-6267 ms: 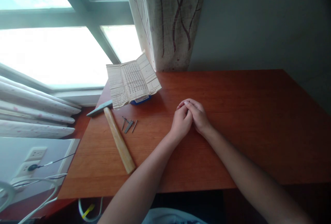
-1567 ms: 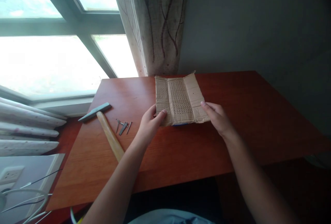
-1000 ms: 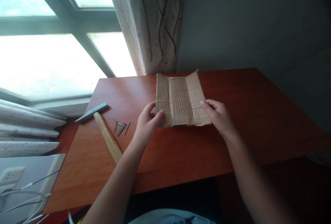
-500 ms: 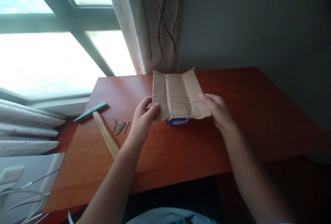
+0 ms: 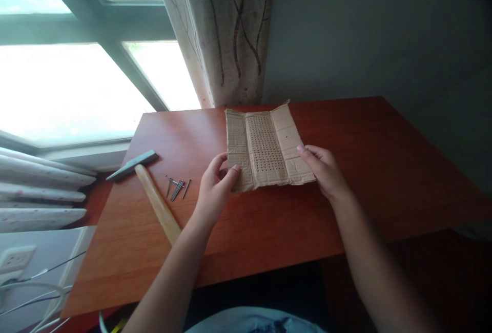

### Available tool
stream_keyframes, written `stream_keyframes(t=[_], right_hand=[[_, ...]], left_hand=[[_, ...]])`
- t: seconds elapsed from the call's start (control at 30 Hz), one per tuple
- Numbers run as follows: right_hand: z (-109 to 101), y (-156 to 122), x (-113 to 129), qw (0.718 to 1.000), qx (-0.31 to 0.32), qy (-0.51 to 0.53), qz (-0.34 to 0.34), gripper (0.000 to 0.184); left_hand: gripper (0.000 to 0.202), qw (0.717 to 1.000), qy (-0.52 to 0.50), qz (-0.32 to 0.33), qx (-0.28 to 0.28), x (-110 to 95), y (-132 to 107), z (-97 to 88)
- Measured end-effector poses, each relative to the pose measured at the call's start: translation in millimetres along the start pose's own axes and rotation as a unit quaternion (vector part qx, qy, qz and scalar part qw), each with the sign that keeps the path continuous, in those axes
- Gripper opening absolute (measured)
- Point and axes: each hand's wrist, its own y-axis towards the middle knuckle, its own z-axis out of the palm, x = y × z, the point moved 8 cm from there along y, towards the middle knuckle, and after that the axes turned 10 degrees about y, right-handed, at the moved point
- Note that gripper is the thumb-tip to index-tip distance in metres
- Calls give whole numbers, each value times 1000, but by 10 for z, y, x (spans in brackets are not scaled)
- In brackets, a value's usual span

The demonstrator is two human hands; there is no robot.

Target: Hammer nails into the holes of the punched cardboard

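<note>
A creased piece of brown cardboard [image 5: 265, 143] with rows of small punched holes down its middle panel is held over the table. My left hand [image 5: 217, 184] is closed on its near left edge, thumb on top. Gripping the right edge is my right hand [image 5: 321, 169], also with the thumb above. Whatever lies beneath the cardboard is hidden. To the left of my left hand lie several nails [image 5: 177, 188] in a small group. Beside them rests a hammer [image 5: 156, 194] with a grey head and a wooden handle, its lower end hidden behind my left forearm.
The reddish-brown wooden table [image 5: 384, 169] runs to a dark wall at the back and right. A window and a patterned curtain [image 5: 238, 36] stand behind its left side. A wall socket [image 5: 17, 260] and loose cables [image 5: 42, 299] are at lower left.
The cardboard's near edge has come down and toward me, lying flatter in view. The blue box that showed under that edge is now covered. Both hands keep their hold.
</note>
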Motion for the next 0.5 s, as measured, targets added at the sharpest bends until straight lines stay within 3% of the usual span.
stream_keyframes(t=[0.1, 0.2, 0.23, 0.3, 0.33, 0.4, 0.5], right_hand=[[-6, 14, -26, 1000, 19, 12, 4, 48], [-109, -63, 160, 995, -29, -54, -74, 41], [-147, -134, 288, 985, -63, -96, -127, 35], [-123, -356, 584, 942, -112, -185, -255, 20], [-17, -472, 698, 916, -93, -234, -313, 12], [280, -667, 784, 865, 1, -314, -391, 13], [531, -786, 677, 823, 84, -387, -407, 22]], left_hand=[[46, 999, 38, 13, -6, 9, 12, -56], [45, 979, 163, 92, -87, -170, -58, -233], [42, 957, 224, 141, -123, -294, -123, -271], [35, 886, 350, 260, -157, -571, -309, -198], [31, 845, 406, 317, -145, -675, -405, -85], [25, 771, 490, 397, -84, -755, -559, 191], [21, 719, 548, 427, -27, -674, -636, 437]])
